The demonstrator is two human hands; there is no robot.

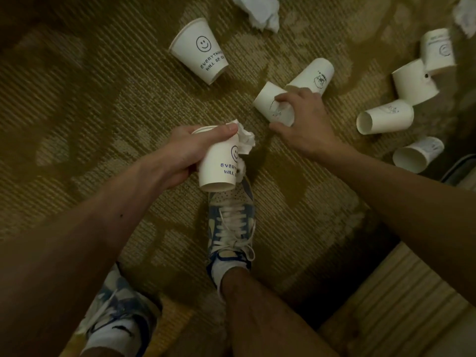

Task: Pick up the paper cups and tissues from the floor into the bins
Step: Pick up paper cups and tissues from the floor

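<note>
My left hand grips a white smiley paper cup and pinches a crumpled tissue against its rim, above my shoe. My right hand curls round a white paper cup that lies on its side on the carpet. Another cup lies just beyond it. A smiley cup lies further back to the left. Several more cups lie at the right, among them one with its mouth toward me. Crumpled tissues lie at the top middle and the top right corner.
The floor is olive ribbed carpet. My two blue and white sneakers stand below the hands. A pale rounded edge, perhaps of a bin, shows at the right border. A lighter ribbed surface fills the lower right corner.
</note>
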